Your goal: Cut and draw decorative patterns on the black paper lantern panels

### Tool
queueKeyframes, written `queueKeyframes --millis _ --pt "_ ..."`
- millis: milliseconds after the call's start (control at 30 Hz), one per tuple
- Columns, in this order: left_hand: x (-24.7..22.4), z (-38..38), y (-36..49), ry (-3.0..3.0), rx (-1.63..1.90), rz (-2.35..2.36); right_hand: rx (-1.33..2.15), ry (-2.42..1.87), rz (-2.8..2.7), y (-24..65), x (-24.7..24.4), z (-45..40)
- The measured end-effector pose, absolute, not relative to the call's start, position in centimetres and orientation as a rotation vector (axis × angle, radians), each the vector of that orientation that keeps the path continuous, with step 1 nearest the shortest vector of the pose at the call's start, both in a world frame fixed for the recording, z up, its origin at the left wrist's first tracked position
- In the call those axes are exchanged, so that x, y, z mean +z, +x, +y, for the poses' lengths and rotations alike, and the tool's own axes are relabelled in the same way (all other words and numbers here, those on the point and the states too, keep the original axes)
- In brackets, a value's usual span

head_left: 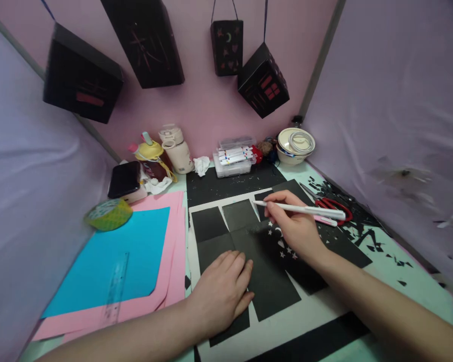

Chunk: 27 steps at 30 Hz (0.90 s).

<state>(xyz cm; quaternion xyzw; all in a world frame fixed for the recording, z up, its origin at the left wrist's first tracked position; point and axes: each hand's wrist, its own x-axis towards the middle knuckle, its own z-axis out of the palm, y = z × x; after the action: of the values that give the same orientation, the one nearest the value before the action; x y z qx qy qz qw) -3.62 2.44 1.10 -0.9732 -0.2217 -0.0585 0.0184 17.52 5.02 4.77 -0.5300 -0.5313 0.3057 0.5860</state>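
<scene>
Black paper panels [266, 281] lie side by side on a white sheet [313, 306] in the middle of the table. My left hand [224, 289] rests flat on the left panels, fingers spread a little and holding nothing. A white pen [305, 208] is pinched in my right hand [296, 229], its tip pointing left above the top edge of the panels. Beneath my right hand, the right panel has small cut-out stars [282, 255], a heart and a moon. Whether the tip touches the paper I cannot tell.
Red-handled scissors [334, 206], a pink cutter [325, 220] and black scraps [373, 241] lie right. Blue paper [136, 261], a ruler [119, 286] and tape [109, 215] are left. Behind stand a bottle [177, 153], markers [234, 156] and a bowl [294, 146]; black lanterns [147, 45] hang above.
</scene>
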Motion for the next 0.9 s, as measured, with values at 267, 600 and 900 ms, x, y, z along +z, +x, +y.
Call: queueKeyframes --millis 267,600,900 --pt "0.3 2.8 -4.3 -3.157 -0.321 -0.786 0.787 -1.386 -1.389 15.8 2.1 3.9" --pt "0.6 2.8 -4.5 -3.252 -0.231 -0.857 0.626 -1.449 -1.553 15.4 1.0 4.0" --pt "1.1 3.2 -4.3 -3.258 -0.206 -0.842 0.643 -1.431 -1.635 14.9 0.3 4.3"
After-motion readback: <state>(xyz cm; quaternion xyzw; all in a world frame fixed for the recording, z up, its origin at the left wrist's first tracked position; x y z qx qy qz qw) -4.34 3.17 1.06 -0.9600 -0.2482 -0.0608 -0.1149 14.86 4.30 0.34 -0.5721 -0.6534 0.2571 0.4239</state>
